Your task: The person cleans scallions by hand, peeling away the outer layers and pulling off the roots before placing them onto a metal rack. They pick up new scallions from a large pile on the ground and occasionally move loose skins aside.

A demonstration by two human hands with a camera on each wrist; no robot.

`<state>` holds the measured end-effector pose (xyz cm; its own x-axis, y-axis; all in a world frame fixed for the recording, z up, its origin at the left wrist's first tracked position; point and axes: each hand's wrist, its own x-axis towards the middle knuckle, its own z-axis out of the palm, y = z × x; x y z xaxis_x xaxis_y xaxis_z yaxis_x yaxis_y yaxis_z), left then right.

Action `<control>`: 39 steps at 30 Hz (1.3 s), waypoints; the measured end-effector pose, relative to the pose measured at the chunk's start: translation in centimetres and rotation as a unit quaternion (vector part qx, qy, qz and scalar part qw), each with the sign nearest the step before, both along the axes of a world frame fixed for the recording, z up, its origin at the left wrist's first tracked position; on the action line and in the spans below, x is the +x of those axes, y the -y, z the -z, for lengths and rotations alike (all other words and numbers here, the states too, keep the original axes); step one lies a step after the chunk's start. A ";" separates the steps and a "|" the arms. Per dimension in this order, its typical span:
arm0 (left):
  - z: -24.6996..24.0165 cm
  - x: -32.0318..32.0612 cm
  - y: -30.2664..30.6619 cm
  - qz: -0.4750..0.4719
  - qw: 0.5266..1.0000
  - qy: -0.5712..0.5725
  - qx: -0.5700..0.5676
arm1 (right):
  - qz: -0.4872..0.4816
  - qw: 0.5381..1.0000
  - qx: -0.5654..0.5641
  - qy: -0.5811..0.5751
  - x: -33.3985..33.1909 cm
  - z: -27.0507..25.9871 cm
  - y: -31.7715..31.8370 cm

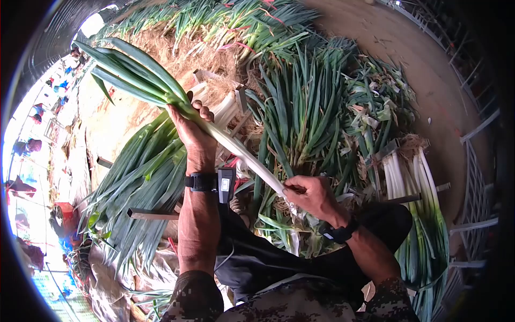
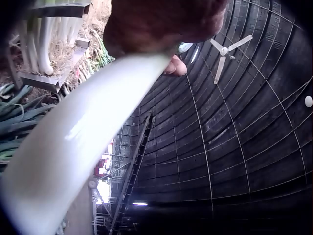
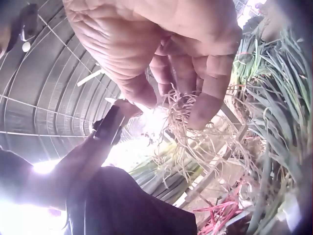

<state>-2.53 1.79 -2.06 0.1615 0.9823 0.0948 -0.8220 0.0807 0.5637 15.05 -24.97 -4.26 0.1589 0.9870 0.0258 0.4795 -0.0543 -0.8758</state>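
Note:
A long green onion (image 1: pixel 241 153) slants across the head view, leaves at the upper left and root end at the lower right. My left hand (image 1: pixel 194 129) grips it where the white stalk turns green. At the root end my right hand (image 1: pixel 316 198) has its fingers curled in. The right wrist view shows stringy roots (image 3: pixel 183 122) at the curled fingertips of my right hand (image 3: pixel 166 44). In the left wrist view the white stalk (image 2: pixel 83 132) runs down from my left hand (image 2: pixel 166 24).
Leafy onions (image 1: pixel 306 102) are heaped ahead. A bunch of onions (image 1: pixel 145 166) lies at left on a metal rack with a bar (image 1: pixel 153 214); another bunch (image 1: pixel 416 214) rests on a rack at right. Red ties (image 3: pixel 220 213) show in the right wrist view.

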 end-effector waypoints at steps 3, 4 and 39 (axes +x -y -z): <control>-0.2 0.1 0.4 -0.009 1.000 -0.006 0.005 | -0.007 0.999 0.029 0.015 0.1 0.3 0.0; -0.3 0.2 0.4 -0.019 1.000 -0.012 0.001 | -0.011 0.999 0.028 0.011 0.1 0.5 0.0; -0.8 1.0 2.1 0.181 0.971 0.111 0.110 | -0.088 0.993 -0.064 0.050 0.6 0.9 0.8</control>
<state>-1.52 -0.34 -1.24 0.4442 0.8172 0.3672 -0.8655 0.2855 0.4116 15.61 -25.81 -5.12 -0.0125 0.9955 -0.0936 0.5760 -0.0693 -0.8145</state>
